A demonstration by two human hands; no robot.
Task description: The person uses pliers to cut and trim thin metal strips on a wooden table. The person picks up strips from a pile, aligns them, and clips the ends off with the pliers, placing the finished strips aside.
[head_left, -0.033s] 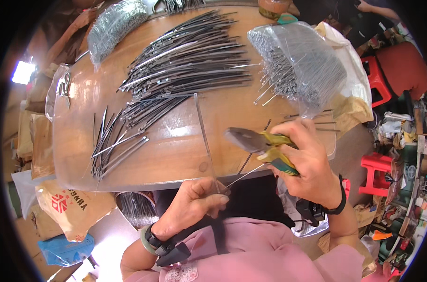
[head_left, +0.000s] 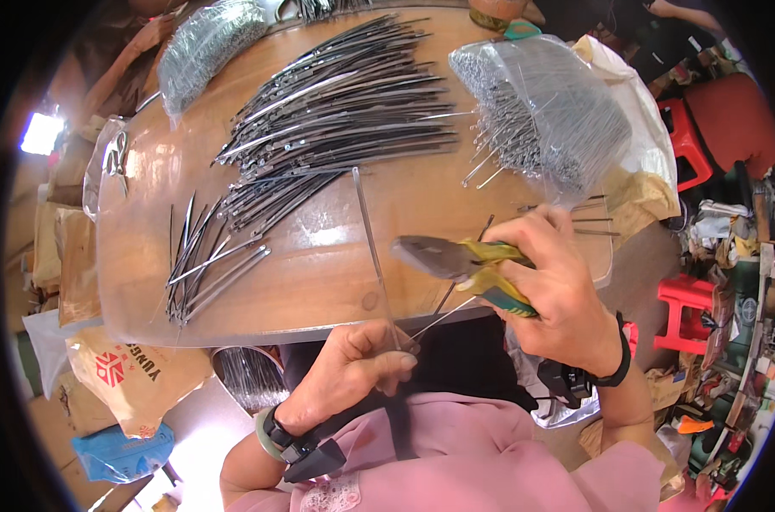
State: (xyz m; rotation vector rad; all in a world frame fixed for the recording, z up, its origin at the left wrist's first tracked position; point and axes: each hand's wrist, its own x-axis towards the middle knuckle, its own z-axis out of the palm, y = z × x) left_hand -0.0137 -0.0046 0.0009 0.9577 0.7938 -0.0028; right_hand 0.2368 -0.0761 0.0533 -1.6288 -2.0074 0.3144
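Observation:
My right hand (head_left: 558, 299) is wrapped round pliers (head_left: 434, 258) with yellow and green handles, their dark jaws pointing left above the table's near edge. At that edge my left hand (head_left: 362, 358) is closed, thumb and fingers pinching the lower end of a long flat metal strip (head_left: 370, 235). The strip runs up over the table to a bent top end. From the same pinch a thin metal rod (head_left: 445, 318) slants up toward my right hand; whether that hand grips its far end is hidden. Another dark strip (head_left: 444, 297) lies behind the pliers.
A big pile of dark metal strips (head_left: 336, 102) covers the table's (head_left: 140, 264) middle, with a smaller bunch (head_left: 201, 273) at left. Clear bags of metal pieces (head_left: 549, 119) stand at right and far left (head_left: 208, 55). Scissors (head_left: 119, 162) lie at left; a red stool (head_left: 686, 316) stands right.
My right hand and the pliers have shifted slightly left. My left hand with the strip stays nearly in place.

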